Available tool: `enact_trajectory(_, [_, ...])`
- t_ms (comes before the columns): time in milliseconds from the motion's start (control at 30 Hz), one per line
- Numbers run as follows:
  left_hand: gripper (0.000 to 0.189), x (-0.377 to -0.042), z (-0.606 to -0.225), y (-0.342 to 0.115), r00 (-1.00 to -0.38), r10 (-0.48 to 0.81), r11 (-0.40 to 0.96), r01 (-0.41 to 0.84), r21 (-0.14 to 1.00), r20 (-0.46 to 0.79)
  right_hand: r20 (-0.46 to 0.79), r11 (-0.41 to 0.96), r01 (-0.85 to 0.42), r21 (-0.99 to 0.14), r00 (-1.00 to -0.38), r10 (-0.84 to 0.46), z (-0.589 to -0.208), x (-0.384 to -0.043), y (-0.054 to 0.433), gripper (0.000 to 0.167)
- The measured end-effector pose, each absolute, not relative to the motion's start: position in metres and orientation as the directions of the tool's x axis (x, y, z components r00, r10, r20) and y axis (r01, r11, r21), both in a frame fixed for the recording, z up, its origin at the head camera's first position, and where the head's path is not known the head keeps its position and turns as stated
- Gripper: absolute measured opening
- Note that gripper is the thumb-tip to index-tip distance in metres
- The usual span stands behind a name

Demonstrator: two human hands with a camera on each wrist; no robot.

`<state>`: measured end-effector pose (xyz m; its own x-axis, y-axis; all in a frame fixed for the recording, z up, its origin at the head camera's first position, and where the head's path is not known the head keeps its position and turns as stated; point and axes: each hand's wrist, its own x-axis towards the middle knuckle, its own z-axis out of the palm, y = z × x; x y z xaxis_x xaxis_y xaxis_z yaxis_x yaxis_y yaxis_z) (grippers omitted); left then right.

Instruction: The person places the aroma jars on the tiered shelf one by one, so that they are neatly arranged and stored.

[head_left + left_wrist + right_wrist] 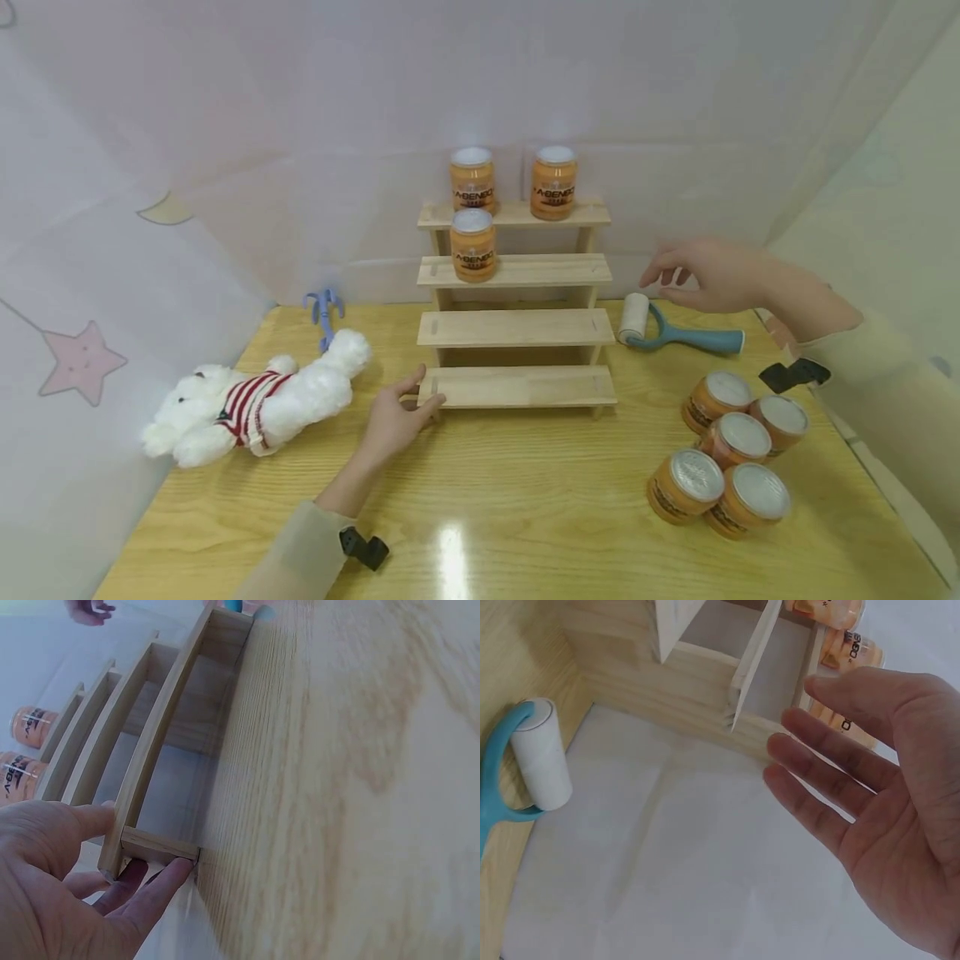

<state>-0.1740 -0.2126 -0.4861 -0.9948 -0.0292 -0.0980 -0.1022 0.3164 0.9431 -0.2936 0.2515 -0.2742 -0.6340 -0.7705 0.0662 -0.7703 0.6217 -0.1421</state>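
A stepped wooden display shelf [517, 327] stands at the back of the table. My left hand [397, 417] holds the left end of its lowest step; in the left wrist view the thumb lies on the step's board and the fingers reach beneath it, against the side support. My right hand [716, 273] hovers right of the shelf, above a lint roller [701, 337], fingers loosely bent and nothing in them. Two orange jars stand on the top step, the right one [553, 185] apart from the left one [472, 177]. Another jar [473, 246] is at the left of the step below.
Several more orange jars [686, 486] cluster on the right of the table [525, 517]. At left a white plush toy [300, 408] in a striped top lies on its side, beside a small blue-purple claw-like tool [325, 317]. A pale cloth backdrop [337, 125] hangs behind.
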Motion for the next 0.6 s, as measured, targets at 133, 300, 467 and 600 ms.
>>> enact_trajectory(133, [0.076,-0.175,-0.488,-0.213,-0.996,-0.019,0.311,-0.088,0.946,-0.086,0.052,0.625,-0.764,-0.158,-0.639,-0.768,-0.286,-0.29,0.271,0.02])
enact_trajectory(300, [0.076,-0.174,-0.492,-0.214,-0.996,-0.015,0.295,-0.087,0.952,-0.087,0.017,0.657,-0.707,-0.261,-0.684,-0.73,-0.296,-0.282,0.296,0.023])
enact_trajectory(467, [0.077,-0.174,-0.491,-0.213,-0.994,-0.022,0.285,-0.108,0.952,-0.106,-0.032,0.702,-0.649,-0.292,-0.727,-0.685,-0.305,-0.273,0.313,0.024])
enact_trajectory(600, [0.076,-0.174,-0.489,-0.213,-0.994,-0.022,0.285,-0.109,0.952,-0.107,-0.101,0.761,-0.575,-0.3,-0.774,-0.625,-0.314,-0.267,0.32,0.021])
